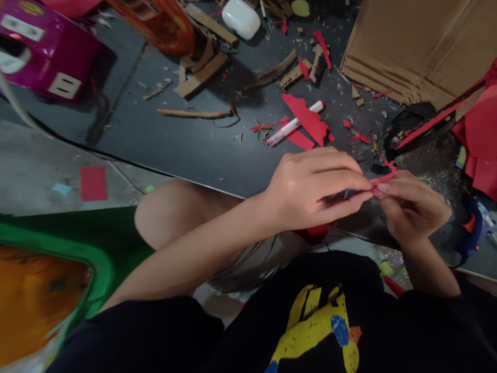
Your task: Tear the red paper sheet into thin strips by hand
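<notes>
My left hand (316,189) reaches in from the left and pinches a small strip of red paper (388,173) between thumb and fingertips. My right hand (415,204) meets it fingertip to fingertip, closed on the same red strip, whose curled end sticks up above the fingers. Both hands are over the near edge of the dark table (186,150). Just beyond them lies a jagged red paper scrap (306,116) across a white marker (285,131) with a red end.
Cardboard strips (202,75) and red bits litter the table. A white earbud case (241,18), an orange object (163,26) and a purple box (50,52) with sockets stand farther back. Right are a cardboard box (419,46), red sheets (483,140) and a blue tool (474,225).
</notes>
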Action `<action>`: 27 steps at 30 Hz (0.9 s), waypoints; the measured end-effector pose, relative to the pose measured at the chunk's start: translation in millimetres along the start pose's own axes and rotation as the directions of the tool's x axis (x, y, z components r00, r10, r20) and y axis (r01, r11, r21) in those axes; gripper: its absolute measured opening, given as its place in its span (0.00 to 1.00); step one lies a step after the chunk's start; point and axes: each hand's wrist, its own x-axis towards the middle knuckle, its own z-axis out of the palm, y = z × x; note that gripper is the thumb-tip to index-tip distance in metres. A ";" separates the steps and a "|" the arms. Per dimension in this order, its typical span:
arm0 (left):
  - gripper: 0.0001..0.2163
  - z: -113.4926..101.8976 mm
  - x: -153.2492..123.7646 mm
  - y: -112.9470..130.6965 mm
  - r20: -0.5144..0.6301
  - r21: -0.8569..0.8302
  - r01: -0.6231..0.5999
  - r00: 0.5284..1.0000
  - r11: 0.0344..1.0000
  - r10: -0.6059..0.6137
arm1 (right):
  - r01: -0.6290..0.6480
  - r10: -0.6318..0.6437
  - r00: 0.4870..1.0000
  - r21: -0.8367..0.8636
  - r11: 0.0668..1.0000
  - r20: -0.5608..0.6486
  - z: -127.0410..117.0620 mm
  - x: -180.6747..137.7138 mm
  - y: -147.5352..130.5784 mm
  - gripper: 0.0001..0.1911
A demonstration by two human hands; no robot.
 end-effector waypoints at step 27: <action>0.03 -0.1 -1.7 0.5 -0.071 -0.219 0.124 0.987 0.968 -0.143 | -0.285 0.279 0.959 0.183 0.941 0.056 0.6 0.0 -14.4 0.10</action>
